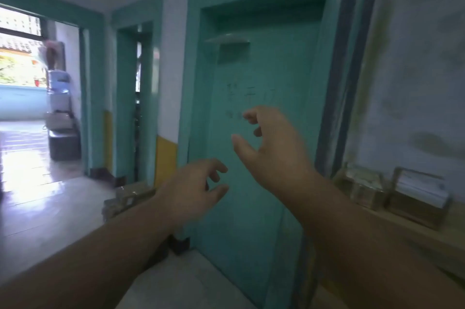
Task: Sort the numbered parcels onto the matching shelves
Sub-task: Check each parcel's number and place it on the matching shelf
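Both my hands are raised in front of a teal door (251, 183), and neither holds anything. My left hand (191, 190) is lower, with its fingers loosely curled and apart. My right hand (271, 147) is higher, fingers spread and bent. On a wooden shelf (427, 235) at the right stand two cardboard parcels: one wrapped in tape (362, 188) and one with a white label (420, 198). More cardboard parcels (125, 200) lie on the floor at the left, partly behind my left forearm. The picture is blurred and no numbers are readable.
A second teal doorway (138, 97) stands ajar to the left. Further left, an opening leads to a bright room with a water dispenser (59, 92) and boxes beneath it. The floor is pale tile. A stained wall rises above the shelf at the right.
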`<state>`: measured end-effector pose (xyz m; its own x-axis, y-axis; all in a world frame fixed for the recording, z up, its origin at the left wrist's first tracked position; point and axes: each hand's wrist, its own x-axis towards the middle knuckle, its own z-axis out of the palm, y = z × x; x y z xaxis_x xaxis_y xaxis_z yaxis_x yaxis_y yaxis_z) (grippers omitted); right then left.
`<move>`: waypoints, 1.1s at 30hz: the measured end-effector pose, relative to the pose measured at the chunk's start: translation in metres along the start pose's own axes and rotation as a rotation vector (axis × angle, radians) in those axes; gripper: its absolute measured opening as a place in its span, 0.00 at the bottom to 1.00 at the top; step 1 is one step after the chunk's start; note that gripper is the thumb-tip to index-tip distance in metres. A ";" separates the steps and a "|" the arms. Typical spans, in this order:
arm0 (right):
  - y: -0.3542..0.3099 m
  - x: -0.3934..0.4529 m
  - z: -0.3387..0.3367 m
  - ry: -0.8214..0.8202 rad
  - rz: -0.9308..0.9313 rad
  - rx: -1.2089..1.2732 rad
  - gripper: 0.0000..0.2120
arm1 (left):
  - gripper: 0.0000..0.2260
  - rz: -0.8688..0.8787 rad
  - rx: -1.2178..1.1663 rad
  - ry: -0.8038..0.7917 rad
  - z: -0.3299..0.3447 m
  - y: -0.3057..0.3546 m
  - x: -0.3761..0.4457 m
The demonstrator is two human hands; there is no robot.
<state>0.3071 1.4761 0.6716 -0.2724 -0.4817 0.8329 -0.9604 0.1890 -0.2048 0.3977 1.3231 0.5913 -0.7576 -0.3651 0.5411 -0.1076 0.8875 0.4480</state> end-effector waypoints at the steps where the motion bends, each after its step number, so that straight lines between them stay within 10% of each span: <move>1: -0.018 0.004 0.024 -0.006 -0.020 0.030 0.19 | 0.14 -0.028 0.023 0.007 -0.014 -0.025 -0.011; 11: -0.111 0.037 0.238 -0.231 -0.001 0.241 0.20 | 0.12 -0.281 0.212 -0.021 -0.097 -0.238 -0.079; 33: -0.076 0.173 0.737 -0.615 0.214 0.425 0.22 | 0.17 -0.743 0.157 -0.199 -0.054 -0.686 0.028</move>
<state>0.2892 0.7478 0.4525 -0.3188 -0.8832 0.3438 -0.7895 0.0468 -0.6120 0.4850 0.6895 0.3373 -0.5510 -0.8345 -0.0057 -0.7098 0.4651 0.5290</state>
